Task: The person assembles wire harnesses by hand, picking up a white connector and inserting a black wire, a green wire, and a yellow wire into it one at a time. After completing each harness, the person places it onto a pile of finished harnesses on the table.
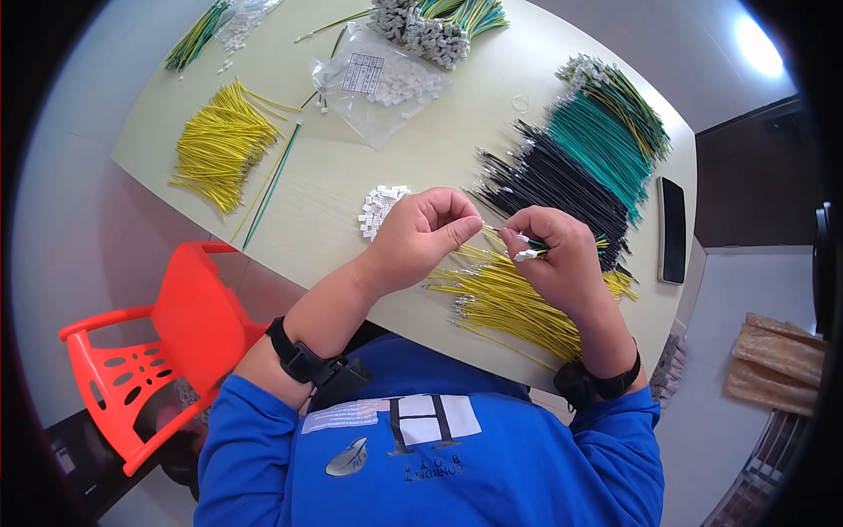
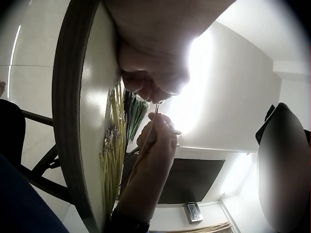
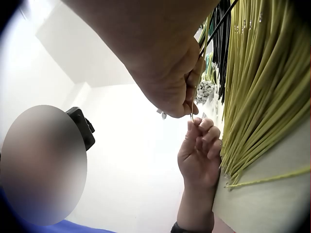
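Observation:
My left hand [image 1: 421, 237] is on the left, its thumb and forefinger pinching at the end of a thin wire [image 3: 193, 104]; the fingertips hide most of that end. My right hand [image 1: 562, 259] faces it closely and grips wires, with white connectors [image 1: 527, 255] poking out between its fingers and green and black strands passing behind. In the right wrist view, the left hand [image 3: 198, 150] meets the right one at the wire. A pile of loose white connectors [image 1: 379, 209] lies beside the left hand. Yellow wires [image 1: 509, 303] spread on the table below both hands.
Black wires [image 1: 562, 189], green wires [image 1: 601, 132] and a phone [image 1: 672, 230] lie to the right. Another yellow bundle [image 1: 224, 145] is at the left. Behind are a plastic bag of connectors [image 1: 386, 83] and finished-looking harnesses [image 1: 430, 31]. A red chair [image 1: 189, 316] stands at the table's left edge.

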